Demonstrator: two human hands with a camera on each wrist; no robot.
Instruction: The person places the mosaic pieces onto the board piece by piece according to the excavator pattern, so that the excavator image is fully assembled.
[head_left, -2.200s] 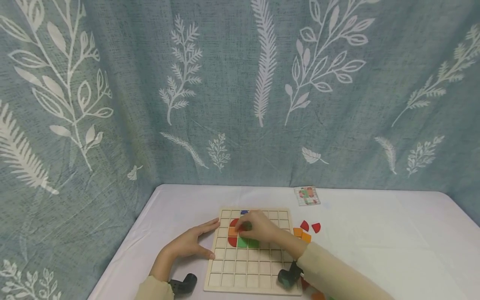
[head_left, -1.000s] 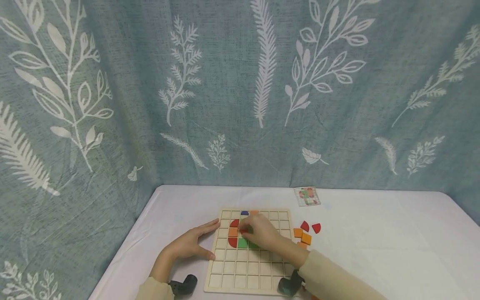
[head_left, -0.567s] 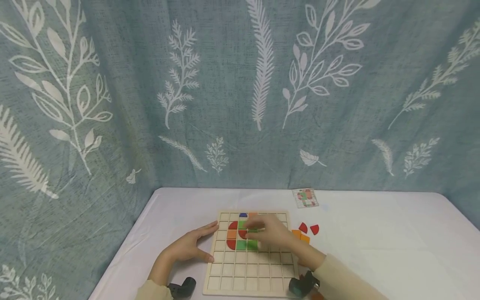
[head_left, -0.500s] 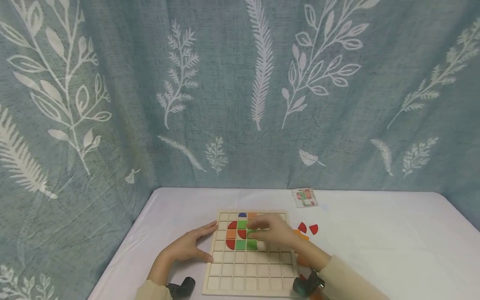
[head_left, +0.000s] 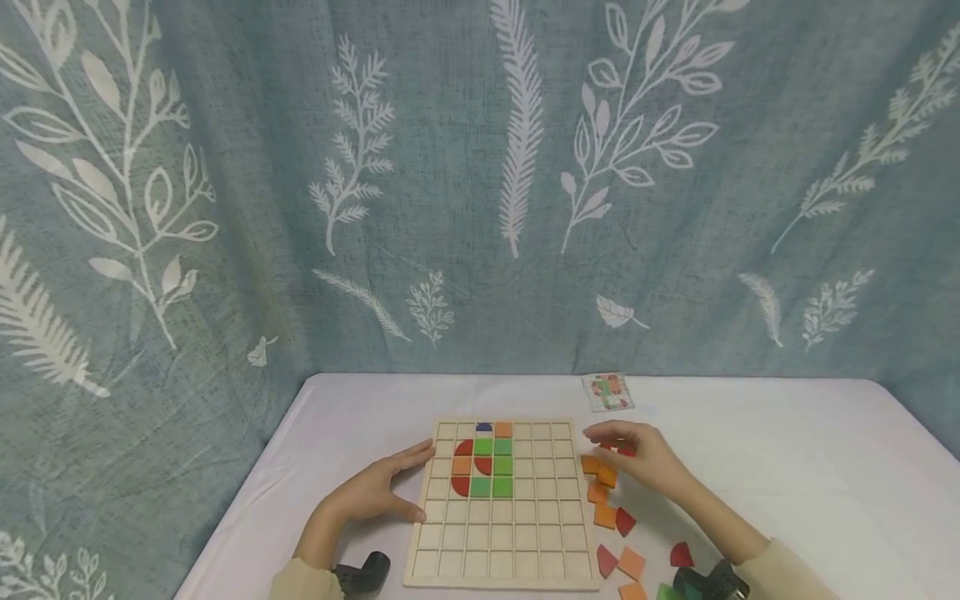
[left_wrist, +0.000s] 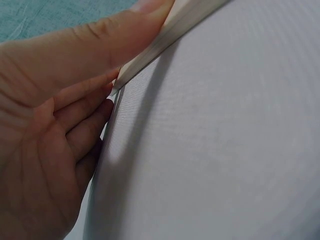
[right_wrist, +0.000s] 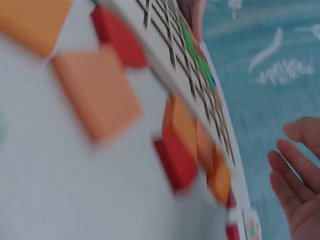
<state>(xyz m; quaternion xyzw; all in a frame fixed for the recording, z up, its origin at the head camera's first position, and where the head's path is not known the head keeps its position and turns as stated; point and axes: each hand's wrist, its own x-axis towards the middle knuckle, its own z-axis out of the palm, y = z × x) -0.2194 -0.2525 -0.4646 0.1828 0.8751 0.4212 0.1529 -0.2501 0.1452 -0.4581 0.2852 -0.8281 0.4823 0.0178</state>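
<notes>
A wooden grid board lies on the white table. In its cells sit a blue semicircle, orange squares, green squares and red quarter-circles. My left hand rests at the board's left edge, thumb and fingers spread; the left wrist view shows the thumb against the rim. Off the board's right side, my right hand hovers with relaxed fingers over red quarter-circle pieces, partly hiding them. Nothing shows between its fingers in the right wrist view.
Loose orange squares and red quarter-circles lie right of the board, with a green piece at the front. A pattern card lies behind. A patterned curtain hangs beyond the table.
My right hand has left the board's upper middle and moved right, uncovering green squares and a red quarter-circle in the cells. The left hand stays at the board's edge.
</notes>
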